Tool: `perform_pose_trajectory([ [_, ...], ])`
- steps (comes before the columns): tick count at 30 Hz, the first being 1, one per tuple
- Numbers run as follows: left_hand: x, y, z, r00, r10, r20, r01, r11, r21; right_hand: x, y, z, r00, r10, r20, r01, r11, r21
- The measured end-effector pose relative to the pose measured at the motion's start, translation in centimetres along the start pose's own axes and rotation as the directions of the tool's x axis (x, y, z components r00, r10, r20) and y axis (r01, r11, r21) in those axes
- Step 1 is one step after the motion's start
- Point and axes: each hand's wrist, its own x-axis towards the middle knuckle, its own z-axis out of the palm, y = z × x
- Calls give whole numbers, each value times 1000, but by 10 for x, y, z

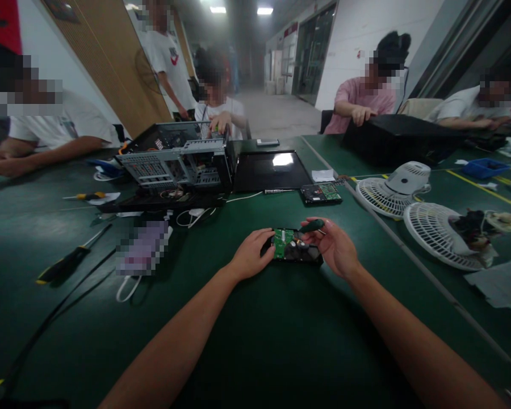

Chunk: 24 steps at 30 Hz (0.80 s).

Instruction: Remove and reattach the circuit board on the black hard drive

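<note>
A hard drive (286,245) lies on the green table in front of me, its green circuit board facing up. My left hand (254,253) grips its left end, thumb on the near side and fingers on the far side. In my right hand (334,247) is a screwdriver (313,226) with a dark handle, pinched between thumb and fingers above the drive's right end. The screwdriver's tip is too small to make out. Beyond my right hand rests a second hard drive (322,194), also board side up.
An opened computer case (174,165) stands at the back left, beside a black panel (268,170). On the left lie a black and yellow screwdriver (63,264) and a purple pouch-like thing (145,247). White fan parts (443,233) sit right. Several people work around the table.
</note>
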Motion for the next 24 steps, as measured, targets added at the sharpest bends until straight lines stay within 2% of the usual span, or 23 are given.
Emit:
perform_pose_trajectory([
  [14, 2, 3, -2, 1000, -10, -11, 10, 1000, 10, 0, 0, -1, 1000, -17, 18, 17, 999, -41],
  [16, 5, 4, -9, 997, -66, -48, 70, 994, 83, -1, 0, 0, 1000, -15, 18, 16, 999, -40],
  [17, 7, 4, -15, 989, -126, -82, 137, 978, 155, -2, -1, 0, 1000, -15, 19, 16, 999, -41],
  [18, 8, 2, -22, 966, -221, -138, 248, 941, 230, -2, -1, 0, 1000, -17, 22, 18, 999, -43],
  [20, 10, -5, -42, 880, -399, -257, 470, 808, 355, -2, -1, 0, 999, -22, 28, 23, 998, -50],
  [22, 7, -17, -65, 786, -490, -377, 618, 638, 459, -2, 0, 0, 999, -23, 32, 25, 998, -59],
  [24, 1, -32, -88, 678, -548, -490, 735, 479, 480, -2, 0, 1, 999, -24, 34, 26, 998, -61],
])
